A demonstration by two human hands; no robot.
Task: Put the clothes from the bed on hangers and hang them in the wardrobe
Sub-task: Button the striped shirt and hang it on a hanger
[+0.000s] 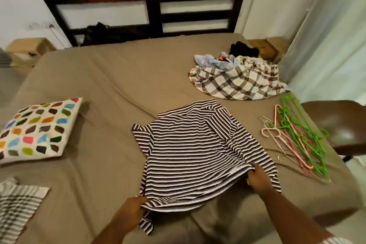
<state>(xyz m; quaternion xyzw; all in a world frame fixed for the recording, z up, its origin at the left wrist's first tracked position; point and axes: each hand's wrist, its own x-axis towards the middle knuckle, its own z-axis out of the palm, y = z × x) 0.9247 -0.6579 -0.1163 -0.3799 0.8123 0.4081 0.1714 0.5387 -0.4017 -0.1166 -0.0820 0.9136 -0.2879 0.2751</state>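
A black-and-white striped shirt (pixel 190 144) is lying spread on the taupe-sheeted bed (pixel 111 77). A crumpled plaid-topped clothes pile (pixel 237 79) and green and pink plastic hangers (pixel 297 136) are lying to its right.

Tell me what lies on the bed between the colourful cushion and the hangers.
The striped shirt, spread on the brown bedsheet; otherwise bare sheet, as the head view shows.

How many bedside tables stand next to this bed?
2. One wooden bedside table stands left of the headboard. The other bedside table is at the bed's far right corner, partly hidden behind the pile of clothes.
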